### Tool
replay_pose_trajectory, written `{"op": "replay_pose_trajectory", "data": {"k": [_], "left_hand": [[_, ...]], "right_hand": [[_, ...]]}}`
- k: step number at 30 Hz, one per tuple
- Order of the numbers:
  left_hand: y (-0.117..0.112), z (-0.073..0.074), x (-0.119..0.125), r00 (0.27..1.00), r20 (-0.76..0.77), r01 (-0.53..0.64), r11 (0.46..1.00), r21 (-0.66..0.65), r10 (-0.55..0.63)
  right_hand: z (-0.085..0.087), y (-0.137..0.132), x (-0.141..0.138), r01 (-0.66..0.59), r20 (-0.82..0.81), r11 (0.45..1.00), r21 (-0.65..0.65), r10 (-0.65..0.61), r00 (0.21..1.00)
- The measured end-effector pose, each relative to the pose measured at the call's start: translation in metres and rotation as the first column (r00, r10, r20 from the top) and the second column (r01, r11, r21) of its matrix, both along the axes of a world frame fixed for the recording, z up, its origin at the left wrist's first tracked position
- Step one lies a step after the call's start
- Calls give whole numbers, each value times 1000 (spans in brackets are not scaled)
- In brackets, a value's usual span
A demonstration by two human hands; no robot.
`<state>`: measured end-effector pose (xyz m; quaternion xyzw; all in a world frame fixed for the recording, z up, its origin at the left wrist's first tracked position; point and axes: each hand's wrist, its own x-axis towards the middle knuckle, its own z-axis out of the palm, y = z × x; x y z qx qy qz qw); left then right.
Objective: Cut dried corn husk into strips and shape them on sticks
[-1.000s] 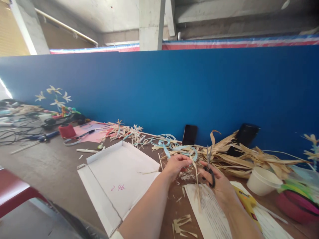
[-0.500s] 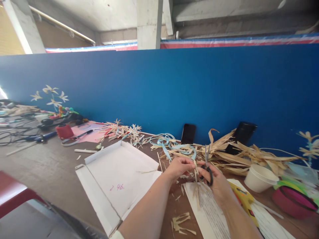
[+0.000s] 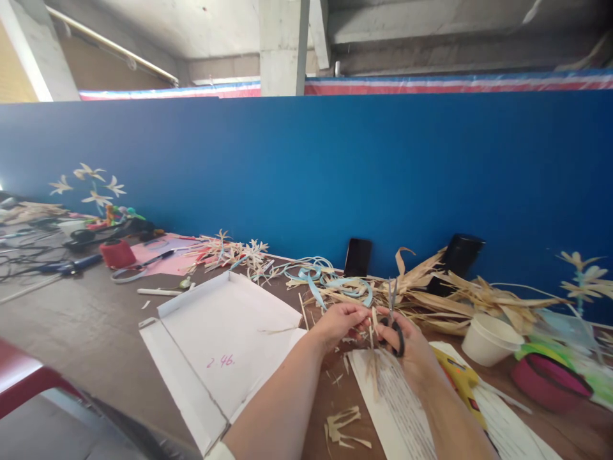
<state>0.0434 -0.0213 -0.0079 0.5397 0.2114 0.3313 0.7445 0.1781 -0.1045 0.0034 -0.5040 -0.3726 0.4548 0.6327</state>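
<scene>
My left hand is closed, thumb and fingertips pinching the top of a thin, pale strip of dried husk. The strip hangs down over a printed sheet. Close beside it, my right hand is closed around black-handled scissors, whose blades point up and away from the strip. The right fingertips meet the strip near the left ones; whether they also grip it I cannot tell. Below my hands lies a cut, fringed husk piece among small scraps.
An open white box sits to the left. Behind my hands are blue ribbon, a phone and dried husks. On the right are a paper cup, a yellow glue gun and a pink roll. A blue partition stands behind.
The view has shifted slightly, so the table's things appear a little further left. Both hands keep nearly the same pose, with the strip and scissors still held.
</scene>
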Motion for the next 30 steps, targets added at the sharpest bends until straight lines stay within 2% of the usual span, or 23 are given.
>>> {"op": "replay_pose_trajectory", "data": {"k": [3, 7, 13, 21, 23, 26, 28, 30], "left_hand": [[-4, 3, -2, 994, 21, 105, 994, -18, -104], [-8, 6, -3, 970, 78, 236, 969, -74, -230], [-10, 6, -3, 958, 145, 261, 960, -99, -246], [-11, 8, -1, 958, 181, 244, 965, -101, -223], [-10, 7, 0, 971, 176, 180, 979, -98, -161], [-5, 5, 2, 990, 140, -6, 997, -76, 16], [-1, 4, 3, 986, 107, -121, 991, -60, 127], [2, 3, 5, 975, 81, -204, 978, -53, 208]], "right_hand": [[0, -2, 0, -17, -43, 1000, 0, 17, 999], [0, -5, 2, -147, -122, 988, 53, 152, 981], [3, -9, 1, -260, -184, 962, 86, 271, 945], [1, -7, 3, -232, -128, 971, 62, 238, 963], [0, -6, 4, -190, -41, 982, 19, 191, 981], [-1, -3, 4, -123, 177, 990, -64, 133, 975], [0, -3, 2, -118, 294, 988, -104, 144, 945], [1, -4, 0, -131, 344, 983, -126, 167, 924]]}}
